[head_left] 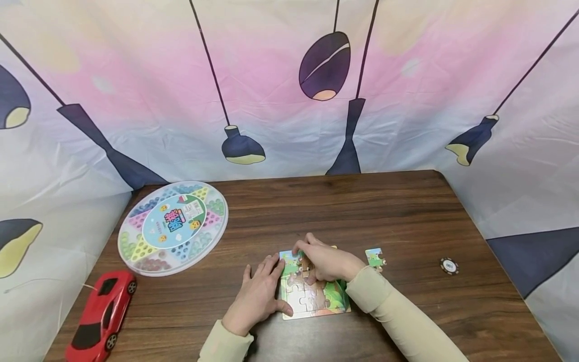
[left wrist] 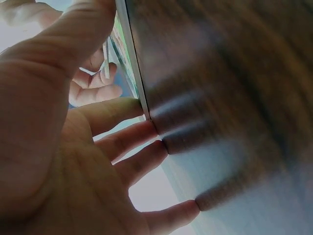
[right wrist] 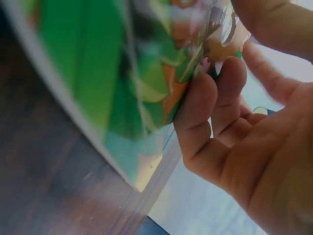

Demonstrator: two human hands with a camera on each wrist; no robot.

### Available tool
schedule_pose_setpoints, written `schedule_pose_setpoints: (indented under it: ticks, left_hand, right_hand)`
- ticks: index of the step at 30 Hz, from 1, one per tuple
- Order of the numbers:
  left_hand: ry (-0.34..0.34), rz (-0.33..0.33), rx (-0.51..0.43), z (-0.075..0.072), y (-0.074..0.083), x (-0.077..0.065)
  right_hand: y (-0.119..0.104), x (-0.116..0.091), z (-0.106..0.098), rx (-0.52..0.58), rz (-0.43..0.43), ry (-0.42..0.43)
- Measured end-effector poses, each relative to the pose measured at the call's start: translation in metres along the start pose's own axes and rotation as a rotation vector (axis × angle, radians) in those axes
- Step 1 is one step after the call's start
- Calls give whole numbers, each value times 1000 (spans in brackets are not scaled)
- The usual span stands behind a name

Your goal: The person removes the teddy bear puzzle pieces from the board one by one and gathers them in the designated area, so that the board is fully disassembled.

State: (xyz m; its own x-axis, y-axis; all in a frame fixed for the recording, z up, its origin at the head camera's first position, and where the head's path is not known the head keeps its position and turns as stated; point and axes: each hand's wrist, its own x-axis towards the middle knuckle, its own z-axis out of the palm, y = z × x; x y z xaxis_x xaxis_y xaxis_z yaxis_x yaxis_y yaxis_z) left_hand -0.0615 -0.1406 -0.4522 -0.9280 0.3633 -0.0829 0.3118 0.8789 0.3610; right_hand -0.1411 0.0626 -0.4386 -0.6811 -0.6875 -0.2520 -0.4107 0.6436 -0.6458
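A jigsaw puzzle [head_left: 296, 299] in a flat tray lies near the front middle of the table, many of its pieces joined. At its left edge my left hand [head_left: 258, 294] rests with fingers spread, the thumb on the lower left corner. In the left wrist view the fingertips [left wrist: 156, 147] touch the table and the tray's edge [left wrist: 133, 58]. Over the puzzle's upper part, my right hand [head_left: 332, 261] pinches a puzzle piece [left wrist: 106, 58], seen edge-on and tilted. The right wrist view shows that hand [right wrist: 264, 127] with curled fingers above the green part of the puzzle [right wrist: 73, 63].
Loose puzzle pieces [head_left: 374, 257] lie right of the tray, partly behind the right sleeve. Farther right is a poker chip [head_left: 449, 266]. A round Chinese checkers set [head_left: 212, 236] stands at the back left, with a red toy car [head_left: 101, 314] in front of it.
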Motion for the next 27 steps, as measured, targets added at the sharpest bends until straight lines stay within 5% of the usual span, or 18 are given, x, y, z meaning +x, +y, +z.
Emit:
schedule_pose_setpoints:
  ticks: [27]
  left_hand:
    - [-4,-7,-2,0,-1,1]
  right_hand:
    - [13,-13,0,-39,-27,206]
